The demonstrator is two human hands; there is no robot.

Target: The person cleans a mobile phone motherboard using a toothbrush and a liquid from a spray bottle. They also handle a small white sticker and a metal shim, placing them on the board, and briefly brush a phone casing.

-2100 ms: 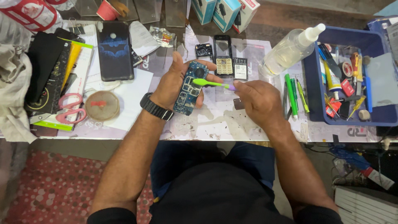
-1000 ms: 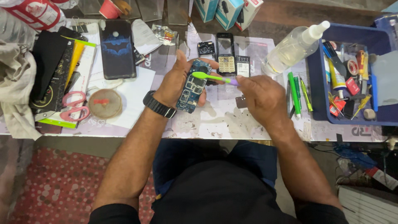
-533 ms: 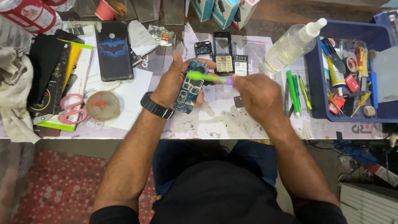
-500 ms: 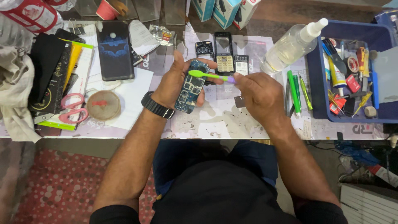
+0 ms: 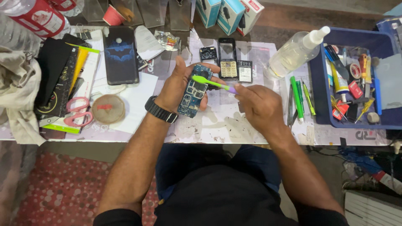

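Above the table (image 5: 234,125), left hand (image 5: 178,86) holds circuit board (image 5: 192,96), right hand (image 5: 259,106) seemingly brushing.

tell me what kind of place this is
Most likely a phone repair bench. The left hand holds a bare circuit board, the right hand brushes it with a green toothbrush, and a blue tool tray stands alongside.

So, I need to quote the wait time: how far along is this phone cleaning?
Done: the phone is apart, its keypad frame, camera piece and small panel laid out on the table. In hand: the left hand holds the blue circuit board while the right hand brushes it with a green toothbrush. Left: the parts remain unassembled.
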